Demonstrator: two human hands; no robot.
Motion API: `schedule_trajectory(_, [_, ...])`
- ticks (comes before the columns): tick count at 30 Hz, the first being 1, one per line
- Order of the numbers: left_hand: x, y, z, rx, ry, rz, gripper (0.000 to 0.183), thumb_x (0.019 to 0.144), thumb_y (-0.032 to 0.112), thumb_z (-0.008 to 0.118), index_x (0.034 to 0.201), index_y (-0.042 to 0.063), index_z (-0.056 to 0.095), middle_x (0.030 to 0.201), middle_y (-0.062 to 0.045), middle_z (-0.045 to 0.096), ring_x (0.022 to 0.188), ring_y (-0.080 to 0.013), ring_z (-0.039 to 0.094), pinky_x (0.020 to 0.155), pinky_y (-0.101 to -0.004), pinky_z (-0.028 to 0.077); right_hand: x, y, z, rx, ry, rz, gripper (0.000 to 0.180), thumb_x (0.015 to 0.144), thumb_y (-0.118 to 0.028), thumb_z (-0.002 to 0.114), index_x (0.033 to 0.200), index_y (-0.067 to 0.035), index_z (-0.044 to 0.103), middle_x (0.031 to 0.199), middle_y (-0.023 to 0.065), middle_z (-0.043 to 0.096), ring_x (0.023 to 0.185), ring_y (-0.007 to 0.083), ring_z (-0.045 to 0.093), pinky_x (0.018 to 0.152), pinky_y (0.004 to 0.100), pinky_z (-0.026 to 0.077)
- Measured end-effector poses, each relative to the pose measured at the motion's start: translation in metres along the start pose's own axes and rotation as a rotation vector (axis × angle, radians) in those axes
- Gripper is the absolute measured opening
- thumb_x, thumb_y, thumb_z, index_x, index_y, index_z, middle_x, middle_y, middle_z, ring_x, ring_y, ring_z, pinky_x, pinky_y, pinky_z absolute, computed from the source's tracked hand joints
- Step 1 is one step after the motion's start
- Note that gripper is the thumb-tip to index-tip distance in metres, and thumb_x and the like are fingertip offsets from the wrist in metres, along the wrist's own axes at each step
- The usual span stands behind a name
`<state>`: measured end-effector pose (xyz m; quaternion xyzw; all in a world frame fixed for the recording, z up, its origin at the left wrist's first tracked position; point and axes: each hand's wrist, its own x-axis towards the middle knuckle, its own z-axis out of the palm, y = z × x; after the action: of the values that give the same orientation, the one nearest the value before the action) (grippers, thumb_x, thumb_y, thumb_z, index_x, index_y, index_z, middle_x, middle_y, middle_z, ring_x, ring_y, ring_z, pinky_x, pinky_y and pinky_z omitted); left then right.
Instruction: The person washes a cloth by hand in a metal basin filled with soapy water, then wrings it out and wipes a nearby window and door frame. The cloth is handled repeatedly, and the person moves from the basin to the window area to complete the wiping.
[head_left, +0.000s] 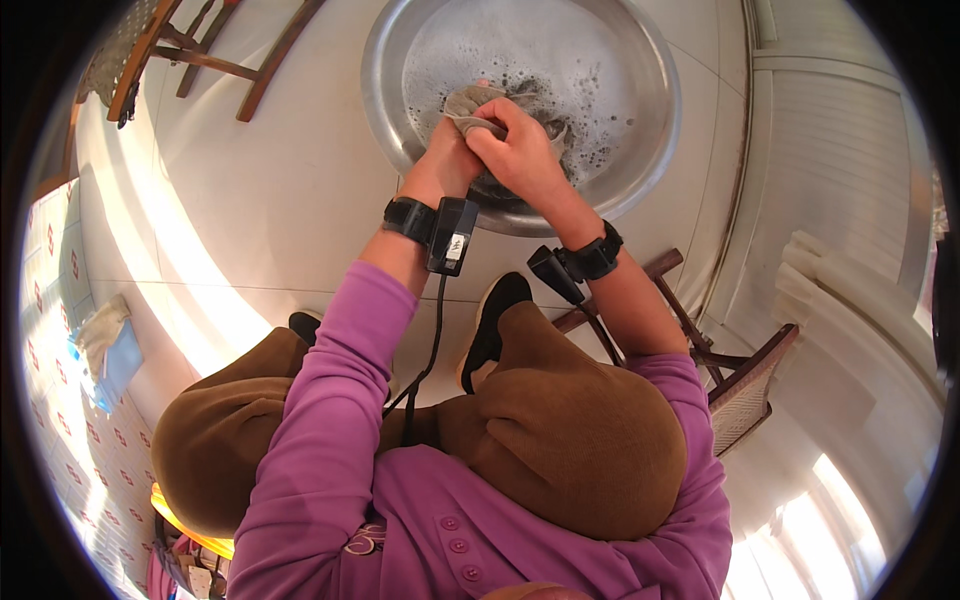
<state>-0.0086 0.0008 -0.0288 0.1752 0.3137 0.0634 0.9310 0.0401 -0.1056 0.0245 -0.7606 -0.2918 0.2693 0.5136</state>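
Observation:
Before me on the floor stands a large round metal basin (670, 120) of soapy water (525, 37), with foam and dark bubbles near the hands. Over its near half, both hands work on a wet grey cloth (471, 97). My right hand (523, 146) pinches an edge of the fabric between thumb and bent fingers. Below and left of it, my left hand (448, 159) holds the cloth, which covers most of its fingers; one fingertip shows past the far side. More dark, wet fabric (499, 191) lies in the water under the wrists.
Black devices on straps sit at my left wrist (452, 236) and right wrist (559, 271), trailing cables (431, 360). A wooden chair (206, 60) stands upper left, another (739, 375) beside my right arm. A panelled door (832, 150) is at right; a cloth over something blue (112, 352) at left.

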Motion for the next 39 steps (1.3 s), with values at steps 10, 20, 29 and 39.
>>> schedule_trajectory(10, [-0.010,-0.005,0.031,0.028,0.135,-0.060,0.022,0.098,0.021,0.051,0.107,0.002,0.059,0.106,-0.011,0.062,0.100,-0.0234,0.059,0.089,-0.0394,0.049,0.019,0.006,-0.006,-0.298,0.341,0.139,0.028,0.087,-0.026,0.062,0.102,-0.003,0.062,0.076,0.0172,0.067,0.071,0.0307,0.065,0.068,0.0392,0.052])
schedule_trajectory(20, [-0.014,-0.016,0.042,-0.069,0.124,-0.089,0.029,0.102,0.024,0.046,0.118,0.003,0.058,0.117,-0.009,0.062,0.107,-0.0217,0.057,0.097,-0.0377,0.046,0.026,-0.003,-0.014,-0.451,0.358,0.124,0.034,0.094,-0.038,0.056,0.092,-0.004,0.061,0.077,0.0184,0.068,0.074,0.0406,0.065,0.065,0.0483,0.051])
schedule_trajectory(29, [-0.012,-0.010,0.036,-0.033,0.046,-0.054,0.027,0.102,0.028,0.048,0.113,0.005,0.058,0.115,-0.007,0.061,0.107,-0.0211,0.056,0.099,-0.0370,0.044,0.017,0.000,0.003,-0.542,0.346,-0.027,0.031,0.094,-0.038,0.055,0.090,-0.008,0.060,0.074,0.0184,0.067,0.067,0.0410,0.065,0.062,0.0496,0.052])
schedule_trajectory(39, [0.000,0.002,0.033,0.158,0.299,-0.006,0.037,0.102,0.034,0.048,0.124,0.004,0.051,0.123,-0.011,0.058,0.112,-0.0250,0.055,0.101,-0.0413,0.041,0.049,0.085,-0.055,-0.140,0.353,0.334,0.046,0.088,-0.038,0.066,0.117,-0.002,0.063,0.101,0.0159,0.069,0.095,0.0265,0.065,0.082,0.0378,0.049])
